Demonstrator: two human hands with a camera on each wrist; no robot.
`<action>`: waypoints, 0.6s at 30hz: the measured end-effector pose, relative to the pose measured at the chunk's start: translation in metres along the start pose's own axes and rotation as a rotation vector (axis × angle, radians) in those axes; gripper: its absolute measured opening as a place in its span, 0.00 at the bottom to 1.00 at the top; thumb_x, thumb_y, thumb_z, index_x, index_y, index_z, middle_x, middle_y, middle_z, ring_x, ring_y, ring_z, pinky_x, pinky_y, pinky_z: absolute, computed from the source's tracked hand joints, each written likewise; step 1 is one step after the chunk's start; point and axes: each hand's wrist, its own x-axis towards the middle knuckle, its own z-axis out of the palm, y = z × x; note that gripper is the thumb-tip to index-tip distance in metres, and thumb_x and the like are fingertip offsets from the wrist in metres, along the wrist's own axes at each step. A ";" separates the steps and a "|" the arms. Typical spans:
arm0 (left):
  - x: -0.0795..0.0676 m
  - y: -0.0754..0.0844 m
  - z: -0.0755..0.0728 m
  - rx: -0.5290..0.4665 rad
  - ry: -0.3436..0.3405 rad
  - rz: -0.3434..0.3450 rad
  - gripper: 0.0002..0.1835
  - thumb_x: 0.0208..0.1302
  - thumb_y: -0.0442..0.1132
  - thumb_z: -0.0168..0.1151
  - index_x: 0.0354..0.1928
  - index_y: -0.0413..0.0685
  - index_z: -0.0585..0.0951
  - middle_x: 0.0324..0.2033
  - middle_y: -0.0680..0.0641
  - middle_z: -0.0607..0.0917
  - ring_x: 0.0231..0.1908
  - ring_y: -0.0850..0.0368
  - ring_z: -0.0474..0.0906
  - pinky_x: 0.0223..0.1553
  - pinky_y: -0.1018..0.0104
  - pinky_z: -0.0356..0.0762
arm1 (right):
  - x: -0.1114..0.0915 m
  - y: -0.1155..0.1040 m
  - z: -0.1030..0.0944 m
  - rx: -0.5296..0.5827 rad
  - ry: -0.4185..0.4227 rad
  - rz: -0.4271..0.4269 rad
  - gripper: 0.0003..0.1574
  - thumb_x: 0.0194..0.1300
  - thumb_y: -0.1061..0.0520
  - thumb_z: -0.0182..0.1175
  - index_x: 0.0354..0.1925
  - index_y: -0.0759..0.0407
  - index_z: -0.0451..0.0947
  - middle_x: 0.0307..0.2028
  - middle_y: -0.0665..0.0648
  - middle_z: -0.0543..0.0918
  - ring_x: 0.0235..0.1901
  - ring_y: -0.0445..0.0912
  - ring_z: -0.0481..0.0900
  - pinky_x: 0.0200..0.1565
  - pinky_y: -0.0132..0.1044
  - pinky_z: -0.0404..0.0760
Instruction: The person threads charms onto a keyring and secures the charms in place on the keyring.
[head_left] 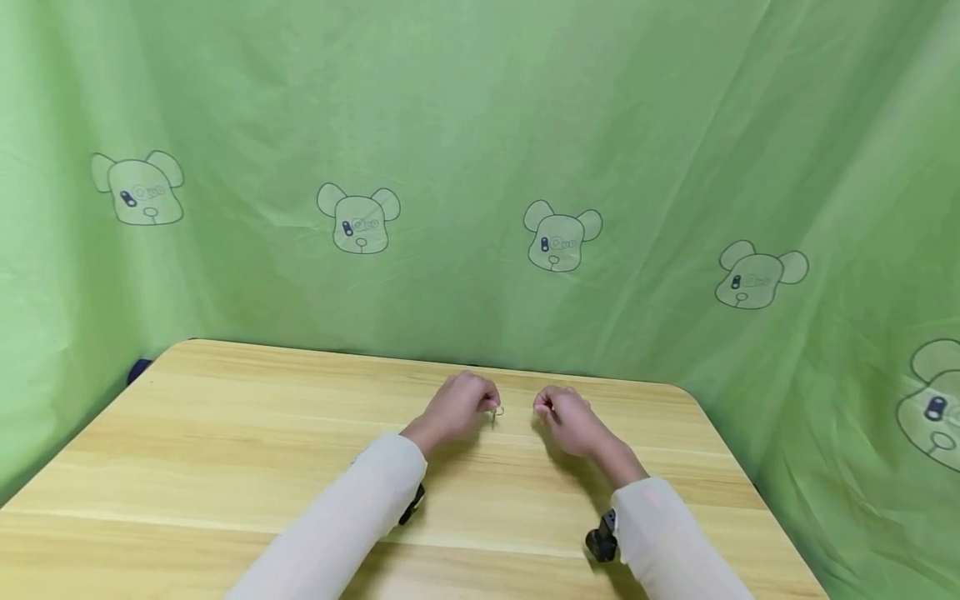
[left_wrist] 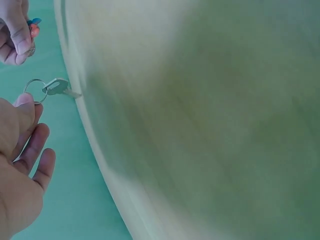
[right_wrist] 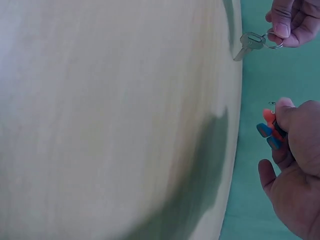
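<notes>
Between thumb and forefinger my left hand (head_left: 461,406) pinches a metal split ring (left_wrist: 35,91). A silver key (left_wrist: 56,86) hangs from that ring, its blade pointing away from the fingers. To the right, my right hand (head_left: 572,421) pinches a small orange and blue charm (right_wrist: 270,127), partly hidden by the fingers. A bit of thin metal shows at the charm's upper end, by the thumb tip. The two hands are apart, both above the far part of the wooden table (head_left: 262,467).
A green curtain (head_left: 465,108) printed with bear heads hangs behind the table and along its sides. Small black cameras sit at both wrists, the right one (head_left: 602,537) low over the tabletop. Something dark (head_left: 138,369) shows beyond the table's far left corner.
</notes>
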 end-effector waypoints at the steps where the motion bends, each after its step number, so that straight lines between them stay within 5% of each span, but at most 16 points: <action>1: -0.001 0.000 -0.002 -0.004 0.004 0.001 0.05 0.64 0.41 0.62 0.33 0.55 0.85 0.30 0.62 0.83 0.38 0.62 0.74 0.52 0.63 0.70 | 0.000 -0.001 0.000 0.007 0.002 -0.006 0.06 0.70 0.58 0.53 0.34 0.56 0.74 0.28 0.47 0.74 0.39 0.48 0.70 0.46 0.54 0.66; 7: -0.008 -0.001 -0.011 -0.030 0.046 0.027 0.05 0.64 0.42 0.62 0.33 0.53 0.85 0.31 0.61 0.84 0.36 0.62 0.74 0.49 0.63 0.71 | -0.001 -0.011 -0.003 0.064 0.046 -0.081 0.05 0.69 0.60 0.54 0.33 0.57 0.72 0.25 0.49 0.74 0.31 0.44 0.70 0.39 0.42 0.71; 18: -0.022 0.004 -0.024 -0.094 0.159 0.076 0.04 0.63 0.39 0.62 0.35 0.51 0.85 0.33 0.59 0.85 0.37 0.62 0.75 0.46 0.66 0.71 | -0.003 -0.046 -0.007 0.128 0.188 -0.198 0.06 0.70 0.60 0.52 0.33 0.56 0.71 0.25 0.48 0.74 0.34 0.44 0.68 0.40 0.39 0.68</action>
